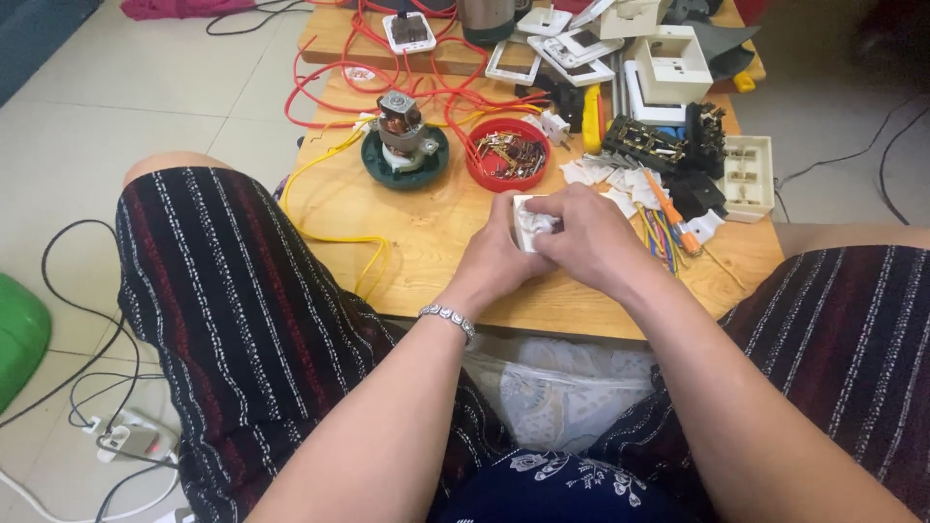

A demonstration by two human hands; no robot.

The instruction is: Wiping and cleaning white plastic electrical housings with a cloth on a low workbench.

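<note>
1. Nearest the camera, the person's two forearms reach forward between knees in dark striped shorts; a silver bracelet (448,318) sits on the left wrist.
2. The left hand (496,260) and right hand (593,242) meet over the near middle of the low wooden surface (426,242). Both sets of fingers are clamped on a small white switch module (532,221), held between the hands just above the wood; only a part of it shows between the fingers.
3. Just right of the right hand lie an orange-handled screwdriver (668,208) and a bunch of coloured wire offcuts (659,240), with white plastic pieces beside them.
4. A yellow wire (339,237) loops across the left part of the surface, down to its near edge.
5. Farther back, a red bowl (509,155) holds small metal parts; left of it a small electric motor (402,126) stands on a dark green round base.
6. Right of the bowl sit a black terminal assembly (647,143) and a cream switch plate (749,177) at the far right edge.
7. Farthest off, red wires (339,68) tangle over the back, among white wall-switch frames (572,48).
</note>
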